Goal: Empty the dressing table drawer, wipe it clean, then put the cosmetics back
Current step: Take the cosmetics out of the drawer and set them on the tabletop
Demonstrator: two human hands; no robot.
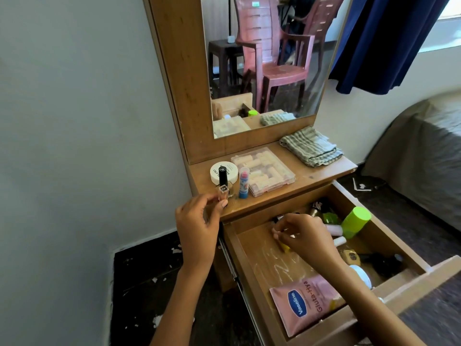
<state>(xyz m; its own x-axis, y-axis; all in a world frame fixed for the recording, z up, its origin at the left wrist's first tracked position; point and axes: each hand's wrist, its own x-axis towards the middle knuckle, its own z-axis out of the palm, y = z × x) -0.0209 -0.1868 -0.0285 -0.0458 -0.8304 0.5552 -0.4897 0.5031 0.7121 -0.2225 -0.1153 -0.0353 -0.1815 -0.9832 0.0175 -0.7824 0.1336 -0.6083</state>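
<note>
Wooden drawer (249,260) stands open, emptying barely begun: four items sit on the top at 10 o'clock. Left hand (197,226) pinches a clear bottle (222,193) there; right hand (303,236) pinches something small inside. Tubes and sachet (306,305) remain; cloth (310,147) at 1 o'clock unused.

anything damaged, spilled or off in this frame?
No spill or breakage visible. The clear liner on the drawer floor is wrinkled, the green-capped bottle lies tipped among jumbled cosmetics, and white flecks litter the dark floor left of the table.
</note>
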